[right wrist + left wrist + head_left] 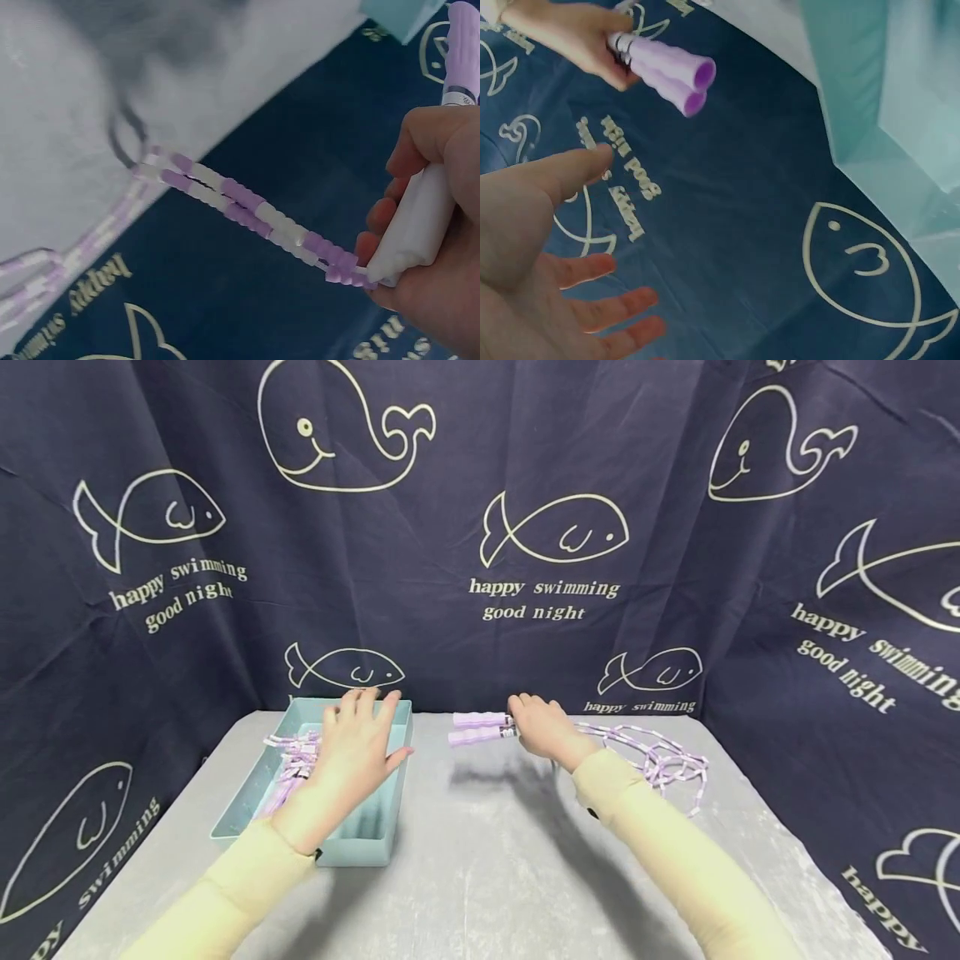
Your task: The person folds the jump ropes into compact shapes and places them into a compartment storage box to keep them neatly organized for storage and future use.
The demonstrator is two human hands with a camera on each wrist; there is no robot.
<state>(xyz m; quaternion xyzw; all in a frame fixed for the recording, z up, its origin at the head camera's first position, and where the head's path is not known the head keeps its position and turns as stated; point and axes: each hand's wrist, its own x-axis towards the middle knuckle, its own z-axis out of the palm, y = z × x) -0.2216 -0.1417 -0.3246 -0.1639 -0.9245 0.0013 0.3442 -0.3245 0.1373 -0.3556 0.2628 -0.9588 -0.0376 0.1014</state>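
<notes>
My right hand (551,728) grips the two handles of a jump rope (244,214) side by side, above the grey table. Their purple ends (476,737) point left, toward the bin, and the white parts sit inside my fingers. From the hand, the purple-and-white beaded cord runs down to loose loops (663,764) on the table at the right. My left hand (352,756) is over a light blue bin (360,853), fingers spread and holding nothing. In the bin's left part lies a purple-and-white bundle (296,760) resembling another jump rope, partly hidden by the left hand and forearm.
The grey table (480,877) is bounded at the back and sides by a dark blue curtain (450,543) printed with whales, fish and lettering. The bin stands on the table's left side, its walls rising around the bundle.
</notes>
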